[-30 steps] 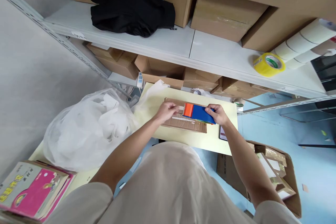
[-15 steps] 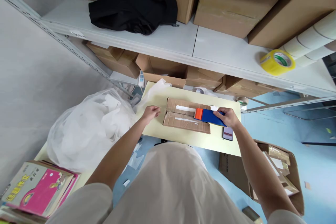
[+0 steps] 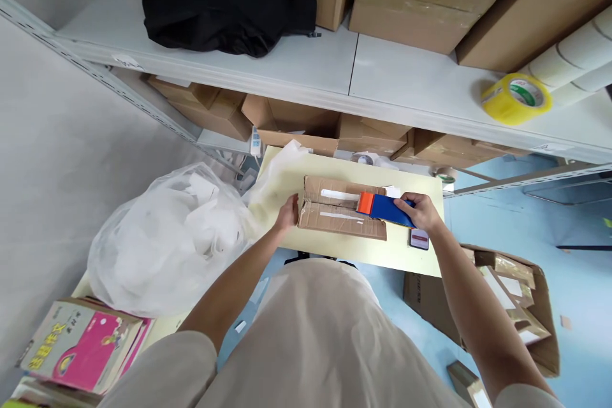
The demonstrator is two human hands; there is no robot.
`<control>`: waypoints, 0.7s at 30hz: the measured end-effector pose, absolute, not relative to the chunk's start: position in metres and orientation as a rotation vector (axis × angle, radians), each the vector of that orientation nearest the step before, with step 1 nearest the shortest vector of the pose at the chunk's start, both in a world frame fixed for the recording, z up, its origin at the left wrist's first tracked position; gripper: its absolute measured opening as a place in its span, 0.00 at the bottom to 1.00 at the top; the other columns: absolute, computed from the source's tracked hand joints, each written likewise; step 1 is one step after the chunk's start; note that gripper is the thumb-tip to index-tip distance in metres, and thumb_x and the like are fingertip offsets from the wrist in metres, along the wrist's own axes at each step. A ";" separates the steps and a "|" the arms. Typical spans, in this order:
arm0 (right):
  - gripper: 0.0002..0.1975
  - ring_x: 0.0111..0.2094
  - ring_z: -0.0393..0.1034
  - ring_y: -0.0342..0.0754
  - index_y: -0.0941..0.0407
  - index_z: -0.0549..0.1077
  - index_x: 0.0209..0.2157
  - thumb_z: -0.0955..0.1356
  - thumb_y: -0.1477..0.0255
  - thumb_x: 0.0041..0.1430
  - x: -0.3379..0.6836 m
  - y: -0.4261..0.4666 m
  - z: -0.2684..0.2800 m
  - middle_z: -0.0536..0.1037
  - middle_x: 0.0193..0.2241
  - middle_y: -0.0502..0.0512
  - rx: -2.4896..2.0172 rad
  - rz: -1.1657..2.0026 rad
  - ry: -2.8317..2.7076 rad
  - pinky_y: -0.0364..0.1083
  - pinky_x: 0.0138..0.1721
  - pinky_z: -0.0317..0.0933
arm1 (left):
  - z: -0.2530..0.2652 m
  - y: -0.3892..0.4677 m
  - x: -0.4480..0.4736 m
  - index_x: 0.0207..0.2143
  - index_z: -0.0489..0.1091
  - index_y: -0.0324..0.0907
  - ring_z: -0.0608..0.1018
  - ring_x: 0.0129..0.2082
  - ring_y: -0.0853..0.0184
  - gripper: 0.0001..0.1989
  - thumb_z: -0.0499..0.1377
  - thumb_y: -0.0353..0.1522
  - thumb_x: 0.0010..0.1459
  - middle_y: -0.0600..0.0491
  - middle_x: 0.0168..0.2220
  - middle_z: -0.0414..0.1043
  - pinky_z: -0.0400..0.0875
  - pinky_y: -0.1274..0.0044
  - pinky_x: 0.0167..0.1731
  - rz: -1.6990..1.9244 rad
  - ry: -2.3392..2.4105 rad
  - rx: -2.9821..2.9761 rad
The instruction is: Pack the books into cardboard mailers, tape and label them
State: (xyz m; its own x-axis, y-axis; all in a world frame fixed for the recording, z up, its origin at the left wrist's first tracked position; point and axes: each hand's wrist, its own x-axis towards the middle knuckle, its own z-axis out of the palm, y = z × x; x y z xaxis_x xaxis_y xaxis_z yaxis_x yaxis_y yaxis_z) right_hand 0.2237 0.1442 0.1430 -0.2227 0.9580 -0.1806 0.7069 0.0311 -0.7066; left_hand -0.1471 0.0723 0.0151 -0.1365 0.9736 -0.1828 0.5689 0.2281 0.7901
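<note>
A flat, creased piece of brown cardboard (image 3: 329, 223) with white strips on it lies on a pale yellow table (image 3: 329, 245). My left hand (image 3: 287, 211) is at its left edge, with fingers closed against that edge. In my right hand (image 3: 421, 210) is a flat blue piece with an orange end (image 3: 389, 209), gripped by its right end. The orange end reaches over the right part of the cardboard, near a white strip. Whether it touches the cardboard is hard to see. Just below my right hand lies a phone (image 3: 419, 240).
A large clear bag of white material (image 3: 167, 242) bulges at the left, above stacked books (image 3: 79, 344). Shelving (image 3: 287, 80) crosses behind the table, carrying yellow tape (image 3: 516, 99), a black garment (image 3: 224, 3) and boxes. An open carton (image 3: 545, 306) stands on the floor at right.
My left hand has moved right, from beside the cardboard to its left edge. The blue and orange piece stays in my right hand, nearly in place. The camera view has shifted slightly.
</note>
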 end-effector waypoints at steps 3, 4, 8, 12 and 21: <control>0.24 0.21 0.57 0.42 0.57 0.70 0.20 0.66 0.50 0.50 0.223 0.146 0.145 0.66 0.16 0.48 -1.665 1.044 -1.983 0.43 0.24 0.53 | 0.049 0.081 -0.159 0.66 0.48 0.36 0.61 0.64 0.55 0.41 0.53 0.48 0.56 0.37 0.65 0.52 0.58 0.64 0.59 0.720 1.757 1.562; 0.24 0.21 0.57 0.42 0.57 0.70 0.20 0.66 0.50 0.50 0.223 0.146 0.146 0.66 0.17 0.48 -1.664 1.049 -1.983 0.43 0.23 0.53 | 0.062 0.086 -0.160 0.66 0.44 0.33 0.52 0.66 0.51 0.49 0.58 0.50 0.50 0.34 0.67 0.44 0.51 0.61 0.62 0.624 1.666 1.793; 0.25 0.20 0.57 0.42 0.57 0.70 0.20 0.65 0.49 0.51 0.223 0.148 0.148 0.66 0.16 0.49 -1.665 1.051 -2.010 0.43 0.23 0.52 | 0.104 0.110 -0.140 0.67 0.42 0.35 0.36 0.66 0.36 0.70 0.68 0.55 0.26 0.33 0.69 0.28 0.28 0.49 0.59 0.120 1.305 2.419; 0.25 0.21 0.58 0.42 0.57 0.70 0.20 0.65 0.49 0.53 0.225 0.148 0.150 0.68 0.17 0.49 -1.635 1.051 -2.082 0.43 0.24 0.53 | 0.111 0.122 -0.118 0.67 0.39 0.34 0.43 0.65 0.37 0.72 0.67 0.56 0.24 0.29 0.67 0.38 0.24 0.47 0.58 -0.069 1.264 2.510; 0.23 0.19 0.56 0.41 0.57 0.72 0.21 0.64 0.52 0.55 0.247 0.149 0.158 0.67 0.16 0.49 -1.605 0.995 -2.219 0.42 0.23 0.52 | 0.099 0.119 -0.123 0.67 0.36 0.31 0.54 0.61 0.40 0.72 0.65 0.54 0.26 0.33 0.64 0.48 0.25 0.50 0.60 -0.099 1.289 2.493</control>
State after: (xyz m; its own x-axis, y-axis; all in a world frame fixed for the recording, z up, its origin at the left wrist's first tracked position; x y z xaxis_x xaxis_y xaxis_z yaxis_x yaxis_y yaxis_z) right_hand 0.2466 0.1490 0.1582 -0.3755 0.9051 -0.1994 0.7508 0.1709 -0.6381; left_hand -0.1232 0.1186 0.0995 0.5880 0.7809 -0.2111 0.8039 -0.5352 0.2595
